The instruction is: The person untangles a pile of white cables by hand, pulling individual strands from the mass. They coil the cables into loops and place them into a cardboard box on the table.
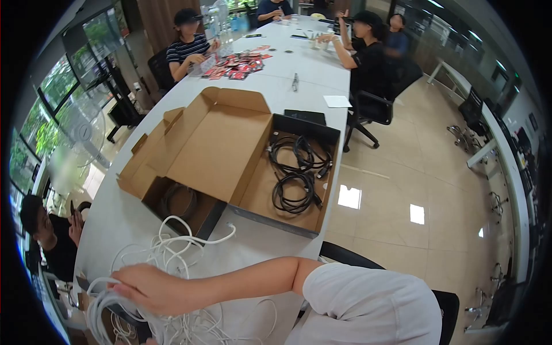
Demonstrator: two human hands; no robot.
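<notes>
My right hand (141, 287) reaches across to the lower left, its fingers wrapped round a coil of white cable (99, 317). Of my left hand (151, 341) only a bit of skin shows at the bottom edge, below the coil; its fingers are hidden. A tangle of loose white cables (183, 240) spreads over the table around my right hand and under the forearm. Beyond it stands an open cardboard box (248, 192) with coiled black cables (290, 198) inside. A smaller dark box (211, 221), partly under the lid, holds another dark coil (178, 201).
The long white table (276, 92) runs away from me. Red packets (238, 66) lie in a pile before a person in a striped shirt. A dark flat item (305, 117) and white paper (337, 102) lie past the box. Other people sit around the table.
</notes>
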